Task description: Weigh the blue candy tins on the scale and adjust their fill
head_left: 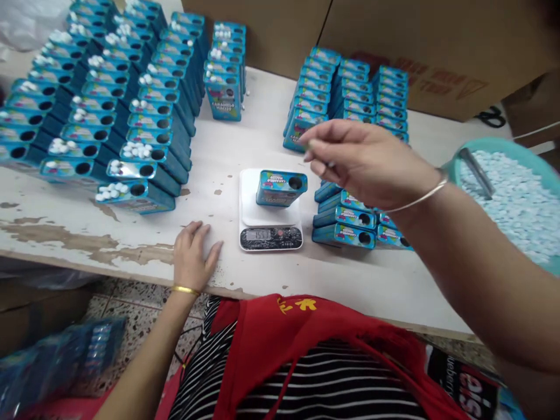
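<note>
My left hand lies on the table near its front edge, fingers spread, holding nothing. Raised over the tins on the right, my right hand has its thumb and fingers pinched together. Whatever is between the fingertips is too small and blurred to name. Below and left of it, a blue candy tin stands upright on a white digital scale, its round hole facing up. The scale's display is lit, its digits hard to read. More blue tins stand in rows under and beyond the right hand.
At left are long rows of blue tins, many with white candies on their tops. A short row stands at the back. On the right, a turquoise tub holds white candies and a metal scoop. Cardboard boxes line the back.
</note>
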The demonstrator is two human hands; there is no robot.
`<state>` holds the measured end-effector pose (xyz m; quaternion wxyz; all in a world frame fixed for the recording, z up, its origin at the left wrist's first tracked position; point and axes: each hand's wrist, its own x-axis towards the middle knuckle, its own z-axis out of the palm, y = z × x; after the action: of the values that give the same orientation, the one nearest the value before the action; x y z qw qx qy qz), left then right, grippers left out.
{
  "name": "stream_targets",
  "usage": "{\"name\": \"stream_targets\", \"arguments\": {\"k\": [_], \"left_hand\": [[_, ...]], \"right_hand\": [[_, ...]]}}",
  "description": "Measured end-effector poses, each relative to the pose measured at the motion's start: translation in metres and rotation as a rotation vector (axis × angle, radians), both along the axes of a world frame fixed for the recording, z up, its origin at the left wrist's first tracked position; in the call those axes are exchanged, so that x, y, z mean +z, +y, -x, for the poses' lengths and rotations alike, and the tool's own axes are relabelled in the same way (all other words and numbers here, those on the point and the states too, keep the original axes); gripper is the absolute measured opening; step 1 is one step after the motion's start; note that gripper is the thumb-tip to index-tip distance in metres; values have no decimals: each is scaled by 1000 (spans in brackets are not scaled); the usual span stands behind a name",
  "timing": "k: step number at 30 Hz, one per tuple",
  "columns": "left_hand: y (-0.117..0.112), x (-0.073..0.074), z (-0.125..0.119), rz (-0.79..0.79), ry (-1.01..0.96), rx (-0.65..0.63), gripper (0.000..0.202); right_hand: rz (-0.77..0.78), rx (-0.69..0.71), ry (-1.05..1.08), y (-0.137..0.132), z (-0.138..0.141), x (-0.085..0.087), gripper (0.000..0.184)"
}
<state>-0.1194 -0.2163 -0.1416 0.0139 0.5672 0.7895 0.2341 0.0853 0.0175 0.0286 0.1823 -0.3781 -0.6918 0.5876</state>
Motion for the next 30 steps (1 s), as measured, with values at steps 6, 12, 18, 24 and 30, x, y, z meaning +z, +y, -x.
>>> {"name": "stream_targets", "arguments": {"k": [6, 12, 18, 24, 30], "left_hand": [[1, 0, -3, 12, -14, 5, 45], [1, -1, -2, 16, -1, 0, 45], [1, -1, 1, -6, 24, -3, 45], [0, -1, 6, -42, 70, -19, 42], [-1, 0, 7, -36, 76, -24, 41]], "right_hand": [[508, -277, 145, -13, -24, -13, 13], [369, -150, 119, -21, -35, -20, 6], [27, -91, 114, -22, -20, -21, 14], [-572, 0, -12, -18, 4, -33, 4], [-914, -74, -105, -10, -15, -20, 11]]}}
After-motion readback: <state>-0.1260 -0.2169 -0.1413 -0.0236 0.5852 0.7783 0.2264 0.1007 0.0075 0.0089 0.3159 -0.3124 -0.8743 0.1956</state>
